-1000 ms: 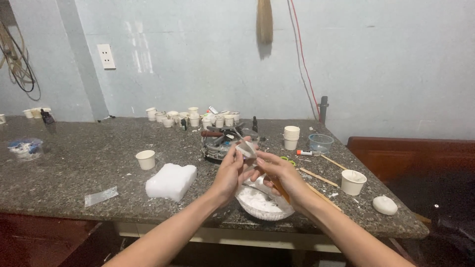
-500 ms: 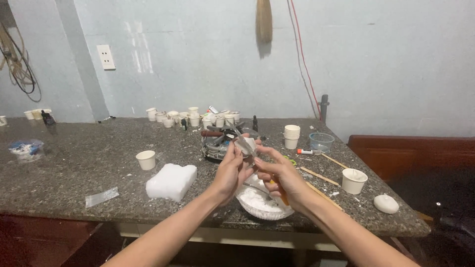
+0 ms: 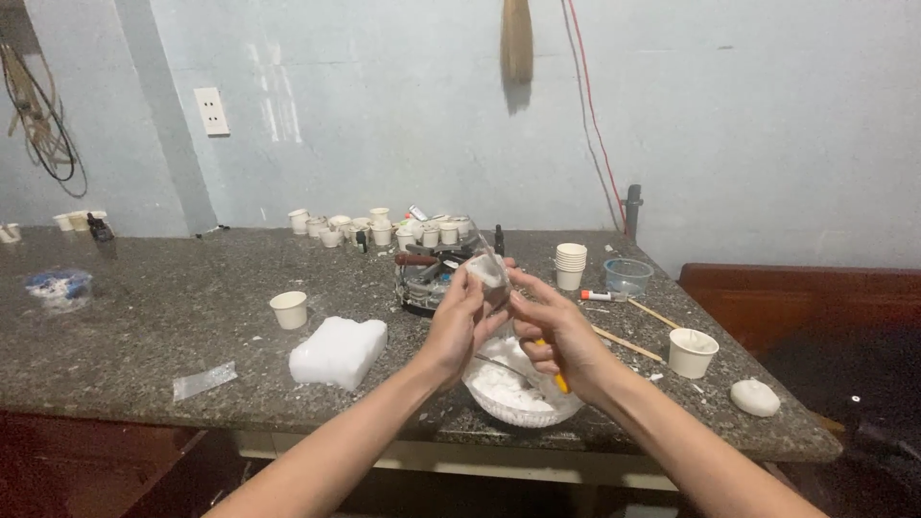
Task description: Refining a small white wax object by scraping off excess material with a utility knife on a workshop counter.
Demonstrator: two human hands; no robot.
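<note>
Far left on the bench [image 3: 144, 336], a small bag of blue bits [image 3: 59, 286] lies untouched, and a flat clear packet [image 3: 204, 381] sits near the front edge. Moving right, a single white paper cup [image 3: 289, 310] stands alone, and just beside it a white foam block [image 3: 339, 351] rests flat. Behind, along the wall, a row of little white cups [image 3: 384, 230] lines up.

Now the middle, where the action is. The left hand [image 3: 459, 321] is raised over the bench, its grip closed around a small clear cup [image 3: 487, 274], held tilted between thumb and fingers. Compared with a second ago, both hands sit much where they were, the cup tipped a touch more toward the person. It looks like close handling of the cup, not a pour. Right against it, the right hand [image 3: 554, 336] has its grip clenched on a yellow-handled tool [image 3: 555, 376], only the tip of the handle showing below the fist. Directly under both hands sits a clear bowl [image 3: 518, 395] of white powder, at the front edge of the bench.

Further right: a stack of white cups [image 3: 571, 266], a clear plastic tub [image 3: 627, 275], two wooden sticks [image 3: 628, 343], another white cup [image 3: 692, 352], and a white lump [image 3: 755, 396] near the corner.
</note>
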